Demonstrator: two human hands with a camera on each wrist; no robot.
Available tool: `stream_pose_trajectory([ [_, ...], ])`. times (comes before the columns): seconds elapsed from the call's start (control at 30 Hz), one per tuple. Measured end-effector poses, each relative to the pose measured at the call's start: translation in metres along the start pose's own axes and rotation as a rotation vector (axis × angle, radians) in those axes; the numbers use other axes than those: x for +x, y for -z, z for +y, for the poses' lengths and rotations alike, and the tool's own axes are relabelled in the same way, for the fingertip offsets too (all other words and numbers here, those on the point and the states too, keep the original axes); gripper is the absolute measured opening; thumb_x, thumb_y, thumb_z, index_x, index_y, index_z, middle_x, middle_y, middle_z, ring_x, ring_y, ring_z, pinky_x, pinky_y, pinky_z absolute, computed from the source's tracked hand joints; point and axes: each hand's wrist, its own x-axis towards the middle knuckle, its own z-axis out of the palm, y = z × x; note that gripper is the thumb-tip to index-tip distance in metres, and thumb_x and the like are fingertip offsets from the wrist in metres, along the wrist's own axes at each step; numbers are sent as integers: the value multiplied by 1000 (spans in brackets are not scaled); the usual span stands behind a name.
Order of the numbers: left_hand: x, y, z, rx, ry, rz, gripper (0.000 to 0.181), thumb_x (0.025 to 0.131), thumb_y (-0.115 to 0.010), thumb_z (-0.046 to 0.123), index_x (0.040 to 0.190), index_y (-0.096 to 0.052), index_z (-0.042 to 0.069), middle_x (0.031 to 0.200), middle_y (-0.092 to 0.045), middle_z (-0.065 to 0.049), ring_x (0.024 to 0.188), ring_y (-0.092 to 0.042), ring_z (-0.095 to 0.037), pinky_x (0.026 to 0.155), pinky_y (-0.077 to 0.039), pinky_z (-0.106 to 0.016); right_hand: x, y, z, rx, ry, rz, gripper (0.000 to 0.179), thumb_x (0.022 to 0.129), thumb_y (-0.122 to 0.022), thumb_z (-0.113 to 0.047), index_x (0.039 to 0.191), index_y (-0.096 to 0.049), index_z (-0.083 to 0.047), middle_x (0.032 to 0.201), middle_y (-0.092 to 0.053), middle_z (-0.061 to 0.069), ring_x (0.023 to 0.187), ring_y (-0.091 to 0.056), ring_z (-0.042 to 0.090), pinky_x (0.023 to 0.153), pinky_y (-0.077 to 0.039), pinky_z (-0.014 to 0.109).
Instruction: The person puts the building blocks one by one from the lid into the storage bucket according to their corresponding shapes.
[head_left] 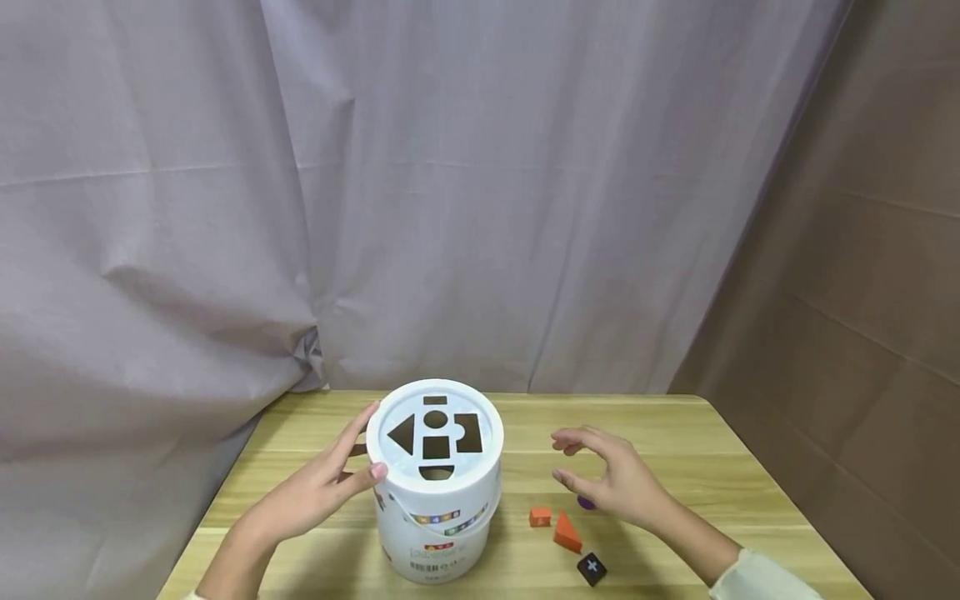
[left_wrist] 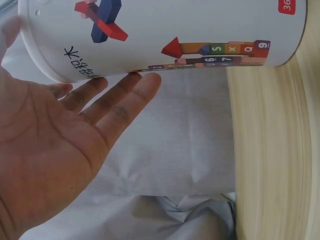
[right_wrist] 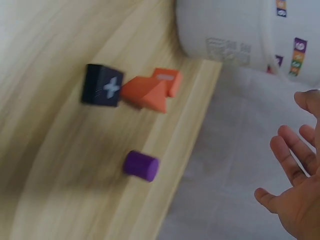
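A white bucket [head_left: 438, 540] stands upright, its lid [head_left: 491, 437] cut with shaped holes. My left hand [head_left: 300, 500] rests against the bucket's left side, thumb at the lid rim. Nearly straight fingers touch the printed wall in the left wrist view. Right of the bucket, my right hand [head_left: 618, 479] hovers with nothing in it, thumb and fingers apart. Near it lie a purple cylinder [right_wrist: 141, 166], partly hidden by that hand in the head view, an orange triangular block [head_left: 567, 533], a small orange block [head_left: 540, 517] and a black block [head_left: 592, 569] with a white plus.
Everything stands on a wood-grain table [head_left: 675, 425]. A grey curtain [head_left: 480, 208] hangs behind its far edge, and a brownish cloth [head_left: 862, 292] hangs along the right side. A thin white handle [head_left: 480, 525] hangs down across the front of the bucket.
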Motion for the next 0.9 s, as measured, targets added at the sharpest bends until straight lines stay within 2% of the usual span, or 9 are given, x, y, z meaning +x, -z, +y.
stream_pose_trajectory([
  [0.27,1,1,2,4,-11,8,86,113,-65,38,178,-8,43,182,-30,-15,156,-48,-46,106,-60,-46,-22,1,22,-9,-77,-32,51,82,-96,-4,129,-77,-12,112,-80,-6,97,-77,21,89,-65,34],
  [0.47,0,0,2,0,-9,4,85,113,-65,38,177,-9,42,182,-29,-14,155,-50,-46,107,-60,-49,-39,-3,42,-43,-168,-73,47,84,-96,-8,128,-78,-11,111,-81,-2,97,-77,21,87,-66,34],
  [0.73,-2,0,2,4,-6,11,86,113,-66,37,178,-9,42,182,-29,-16,153,-51,-46,108,-59,-56,-49,-11,62,-95,-213,-89,49,83,-95,-5,129,-77,-8,113,-81,-1,96,-76,20,88,-66,37],
  [0.9,-1,0,1,17,-6,5,85,113,-65,37,177,-10,43,182,-30,-15,153,-52,-45,107,-59,-48,-53,-14,71,-113,-272,-101,46,85,-94,-5,128,-78,-9,115,-80,-1,99,-76,21,91,-66,40],
])
